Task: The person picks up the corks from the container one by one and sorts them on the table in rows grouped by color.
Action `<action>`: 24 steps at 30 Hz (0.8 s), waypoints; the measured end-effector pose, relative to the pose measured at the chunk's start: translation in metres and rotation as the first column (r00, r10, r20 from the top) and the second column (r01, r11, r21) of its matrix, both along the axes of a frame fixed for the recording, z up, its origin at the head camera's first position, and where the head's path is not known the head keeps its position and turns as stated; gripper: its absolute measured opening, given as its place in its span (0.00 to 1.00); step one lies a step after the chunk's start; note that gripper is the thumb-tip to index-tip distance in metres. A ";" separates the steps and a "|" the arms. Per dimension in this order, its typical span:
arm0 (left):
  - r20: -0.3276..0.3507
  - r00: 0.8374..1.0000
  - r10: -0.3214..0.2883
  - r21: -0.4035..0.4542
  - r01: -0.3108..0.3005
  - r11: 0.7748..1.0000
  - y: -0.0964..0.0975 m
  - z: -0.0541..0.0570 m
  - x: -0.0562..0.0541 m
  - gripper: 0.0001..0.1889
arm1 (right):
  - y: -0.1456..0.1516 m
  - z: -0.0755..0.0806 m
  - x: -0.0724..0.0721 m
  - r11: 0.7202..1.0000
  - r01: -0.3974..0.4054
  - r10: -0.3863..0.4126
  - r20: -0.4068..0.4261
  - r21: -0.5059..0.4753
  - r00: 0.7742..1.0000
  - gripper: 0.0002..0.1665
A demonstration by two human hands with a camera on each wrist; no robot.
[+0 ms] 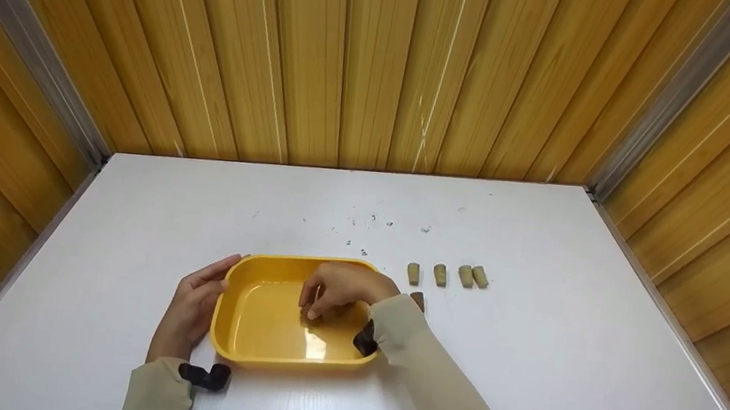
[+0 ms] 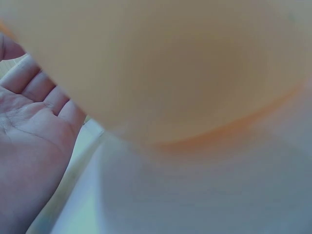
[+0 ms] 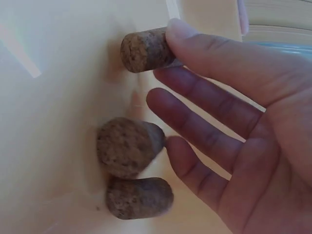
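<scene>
A yellow plastic tray stands on the white table. Along its left side, my left hand rests with fingers nearly straight and thumb at the rim. In the left wrist view, the palm of the left hand shows beside the blurred tray wall. My right hand reaches down inside the tray. Its thumb and fingertips pinch a brown cork, seen in the right wrist view. Below those fingers are a thicker cork and another cork, both lying in the tray.
Right of the tray, several tapered corks stand or lie in a row, from a cork to a touching pair. A darker cork shows partly behind the right sleeve. Small dark crumbs dot the table; wood-look panels enclose it.
</scene>
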State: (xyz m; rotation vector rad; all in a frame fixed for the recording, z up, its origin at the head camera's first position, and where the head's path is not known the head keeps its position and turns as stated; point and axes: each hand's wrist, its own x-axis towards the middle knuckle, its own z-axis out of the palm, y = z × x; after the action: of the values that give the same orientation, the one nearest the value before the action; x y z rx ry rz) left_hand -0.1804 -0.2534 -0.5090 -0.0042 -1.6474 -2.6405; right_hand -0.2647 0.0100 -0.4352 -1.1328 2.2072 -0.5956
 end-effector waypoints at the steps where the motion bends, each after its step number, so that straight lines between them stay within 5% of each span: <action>1: -0.002 1.000 -0.001 -0.004 0.001 1.000 0.000 0.000 0.000 0.24 | 0.001 0.001 0.000 1.000 0.003 -0.003 0.008 -0.007 1.000 0.09; 13: -0.024 1.000 -0.020 -0.009 0.020 1.000 -0.003 -0.001 0.001 0.25 | 0.012 0.026 0.000 0.995 0.053 -0.043 0.114 -0.086 0.993 0.07; 24: -0.038 0.999 -0.010 0.003 0.011 1.000 -0.005 -0.001 0.003 0.24 | 0.032 0.041 -0.001 0.986 0.106 -0.102 0.037 -0.129 0.994 0.09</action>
State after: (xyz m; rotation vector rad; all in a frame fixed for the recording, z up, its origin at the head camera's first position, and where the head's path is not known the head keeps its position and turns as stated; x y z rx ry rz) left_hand -0.1775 -0.2583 -0.5105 -0.0633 -1.6357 -2.6334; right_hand -0.2661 0.0419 -0.3938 -1.0704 2.2390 -0.8065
